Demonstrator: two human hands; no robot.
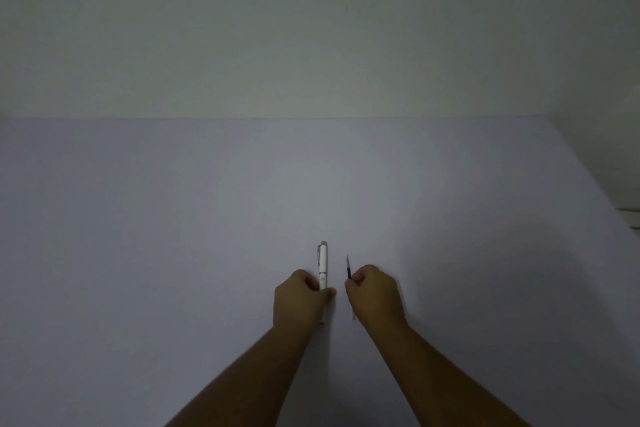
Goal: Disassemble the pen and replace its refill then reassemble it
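2 bare forearms reach in from the near edge over the pale table (173, 218). The left hand (299, 298) is curled closed around the white pen (323, 263), whose capped end points away. Just beside it, apart, the right hand (375, 295) pinches the thin dark refill (348, 267), tip pointing away. Beyond, the table meets a plain wall (311, 28).

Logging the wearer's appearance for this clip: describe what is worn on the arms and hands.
Nothing is worn. The left hand and right hand are bare, with no gloves, and no rings, watch or bands that I can make out in the dim light. Both forearms are uncovered to the bottom edge of the picture; no sleeve shows.
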